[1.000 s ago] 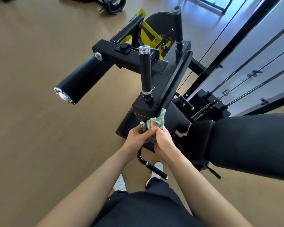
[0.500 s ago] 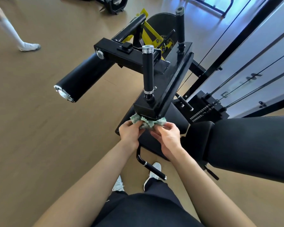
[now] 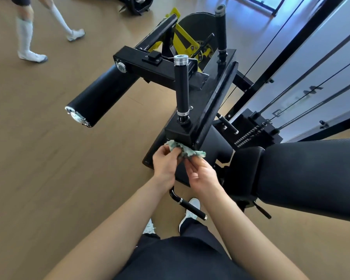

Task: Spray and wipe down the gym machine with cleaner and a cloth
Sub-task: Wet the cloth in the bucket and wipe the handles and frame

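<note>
Head view: a crumpled, fuzzy green-and-white cloth [image 3: 185, 150] is sitting bunched against the lower edge of the machine [image 3: 180, 134], at the near end of its glossy black box-section beam. The left hand [image 3: 166, 160] is gripping the cloth's left part with curled fingers. The right hand [image 3: 202, 175] is pinching the cloth's lower right edge from beneath with its fingertips.

A round handle [image 3: 181, 87] with a woven-look grip and a bright metal cap is standing upright on the beam just above the cloth. A fat cylindrical roller [image 3: 101, 98] in textured black vinyl is jutting out to the left, ending in a shiny metal disc. A broad, matte black pad [image 3: 311, 178] is filling the right side. Yellow plates [image 3: 182, 41] are showing behind the frame. Someone's legs [image 3: 25, 31] in white socks are crossing the tan wood-look floor [image 3: 49, 178].
</note>
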The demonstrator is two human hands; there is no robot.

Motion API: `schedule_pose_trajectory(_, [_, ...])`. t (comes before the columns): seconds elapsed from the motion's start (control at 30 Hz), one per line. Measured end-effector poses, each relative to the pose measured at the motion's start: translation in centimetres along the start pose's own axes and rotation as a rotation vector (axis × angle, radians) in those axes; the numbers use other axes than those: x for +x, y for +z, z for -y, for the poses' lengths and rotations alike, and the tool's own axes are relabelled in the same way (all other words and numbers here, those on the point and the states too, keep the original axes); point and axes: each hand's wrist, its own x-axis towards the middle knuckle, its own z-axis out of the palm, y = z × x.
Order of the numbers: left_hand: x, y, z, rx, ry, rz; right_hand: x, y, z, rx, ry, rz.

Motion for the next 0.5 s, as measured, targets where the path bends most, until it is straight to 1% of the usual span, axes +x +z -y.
schedule_pose_trajectory(0.1, [-1.4,0.9,1.0,0.080,0.026,0.097,0.4,-1.8,1.7,-0.001,-0.075,-0.034])
schedule_pose_trajectory(0.17, [-2.4,1.0,1.3,0.140,0.050,0.151,0.6,-2.2,2.9,-0.042,-0.111,-0.043])
schedule_pose_trajectory(0.27, [-3.9,0.9,1.2,0.268,0.178,0.217,-0.1,-2.2,3.3,-0.103,-0.106,0.039])
schedule_pose_trajectory(0.33, [-4.5,0.7,0.9,0.324,0.251,0.233,-0.9,-1.9,2.7,-0.145,-0.099,0.159])
schedule_pose_trajectory(0.4, [-5.0,0.6,0.4,0.374,0.298,0.243,-1.0,-1.4,2.1,-0.219,-0.142,0.238])
schedule_pose_trajectory(0.5, [-6.0,0.4,-0.2,0.454,0.416,0.186,-0.4,-0.5,2.3,-0.287,-0.231,0.199])
